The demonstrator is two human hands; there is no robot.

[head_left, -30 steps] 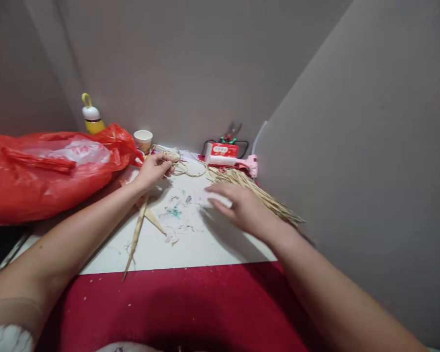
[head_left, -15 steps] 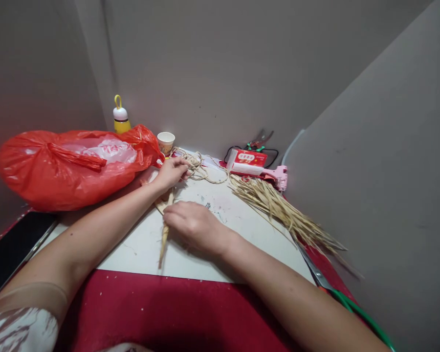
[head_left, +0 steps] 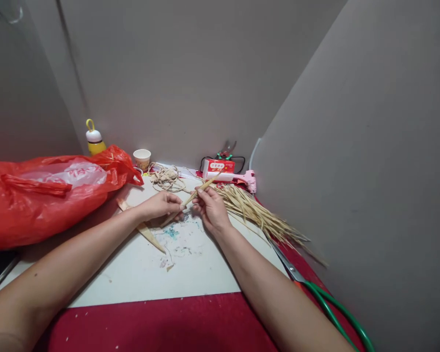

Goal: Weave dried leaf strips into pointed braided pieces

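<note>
Both my hands meet over the white board [head_left: 190, 274] and hold one long straw stalk [head_left: 201, 187] that slants up to the right. My left hand [head_left: 160, 205] pinches its lower part. My right hand [head_left: 210, 208] is closed around it a little higher. A flat pointed straw strip [head_left: 146, 233] lies on the board under my left wrist. A bundle of straw stalks [head_left: 264, 220] lies just right of my right hand. A coil of straw cord [head_left: 165, 177] sits behind my hands.
A red plastic bag [head_left: 40, 195] fills the left side. At the back stand a yellow bottle [head_left: 94, 138], a paper cup [head_left: 142, 158], a red box [head_left: 218, 166] and a pink glue gun [head_left: 242, 178]. Green-handled scissors [head_left: 315, 293] lie at the right, by the grey partition.
My right hand left the stalk bundle, reached across to the stalk lying by my left hand, and both hands have lifted that stalk off the board. My left hand has come back from the cord.
</note>
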